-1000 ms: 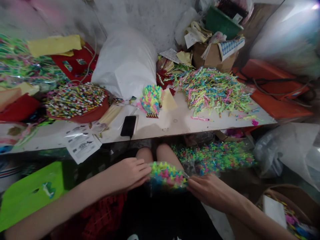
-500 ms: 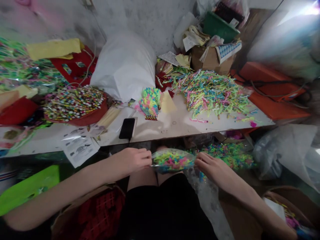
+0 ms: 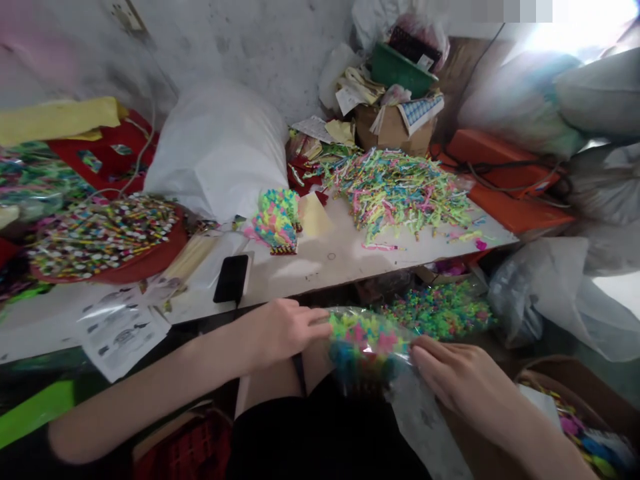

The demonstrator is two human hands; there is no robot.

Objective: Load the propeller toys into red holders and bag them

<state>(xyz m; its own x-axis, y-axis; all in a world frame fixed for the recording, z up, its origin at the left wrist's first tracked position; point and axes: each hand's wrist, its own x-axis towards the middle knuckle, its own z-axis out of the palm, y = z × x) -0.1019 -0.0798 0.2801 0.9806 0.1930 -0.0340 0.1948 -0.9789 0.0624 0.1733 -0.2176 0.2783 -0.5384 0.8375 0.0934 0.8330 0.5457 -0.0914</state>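
Above the lap, a clear plastic bag (image 3: 367, 343) full of small green, yellow, pink and blue pieces is stretched between both hands. My left hand (image 3: 295, 328) pinches its left edge. On the other side, my right hand (image 3: 447, 370) has its fingers closed on the bag's right edge. The bag's lower part looks dark and blurred. Beyond it on the white table (image 3: 320, 267) stands a bundle of similar coloured pieces (image 3: 276, 219), with a black phone (image 3: 231, 279) to its left.
A red basin (image 3: 113, 243) of small sticks stands at the left, a large white sack (image 3: 220, 153) behind. Colourful strips (image 3: 405, 190) are heaped on the table's right. Beneath the edge lie more coloured pieces (image 3: 440, 310). A box (image 3: 575, 413) is at lower right.
The view has shifted, so the table things sit further left. The bag appears larger and tilted, its lower part now hanging down, with both hands still on its edges.
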